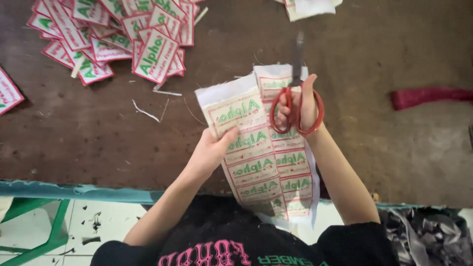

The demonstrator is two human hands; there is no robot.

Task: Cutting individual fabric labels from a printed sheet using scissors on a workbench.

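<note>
1. Your right hand (301,106), centre-right of the frame, is closed through the red handles of the scissors (296,101); thumb in one loop, fingers in the other.
2. Scissor blades point toward the top of the frame, lying over the upper edge of the label sheet (261,143). Blades look blurred; can't tell if they're apart or together.
3. Your left hand (212,150), centre of the frame, is clamped on the left edge of the label sheet, thumb on top of the printed side.
4. Label sheet sits mid-frame between both hands: white woven strip, two columns of red-bordered labels with green lettering, lower end hanging past the table edge (74,189) toward your black shirt (236,241).
5. Pile of cut labels (118,37) in the upper left of the frame, loose on the brown tabletop (394,148), well apart from the hands.
6. One more cut label (7,91) at the far left edge.
7. Thin white offcuts (145,112) lie between the pile and the sheet.
8. Red strip (428,96) at the right edge, on the tabletop.
9. White fabric pieces (310,7) at the top centre, partly cropped.
</note>
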